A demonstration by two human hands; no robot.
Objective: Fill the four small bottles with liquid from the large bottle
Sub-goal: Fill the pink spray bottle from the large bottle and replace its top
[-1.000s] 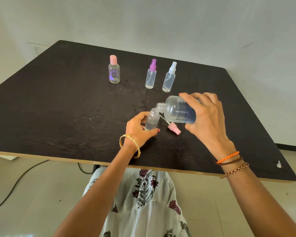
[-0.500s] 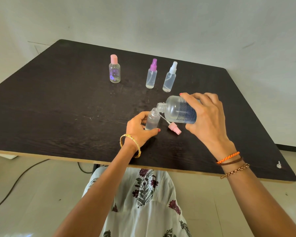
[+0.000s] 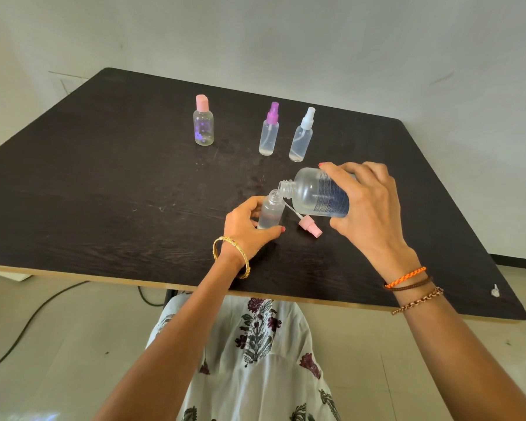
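My right hand (image 3: 368, 208) grips the large clear bottle (image 3: 316, 192), tipped on its side with its open neck over the mouth of a small open bottle (image 3: 271, 211). My left hand (image 3: 246, 227) holds that small bottle upright on the dark table (image 3: 104, 192); clear liquid shows inside it. Its pink spray cap (image 3: 310, 226) with dip tube lies on the table just to the right. Three capped small bottles stand further back: a pink-capped one (image 3: 203, 121), a purple sprayer (image 3: 269, 129) and a white sprayer (image 3: 302, 135).
A small white bit (image 3: 495, 290) lies near the table's front right corner. The table's front edge runs just behind my wrists. A cable (image 3: 28, 323) trails on the floor at the left. A white wall stands behind the table.
Both hands and bottles have held nearly the same pose; the large bottle stays tipped at the small bottle's mouth.
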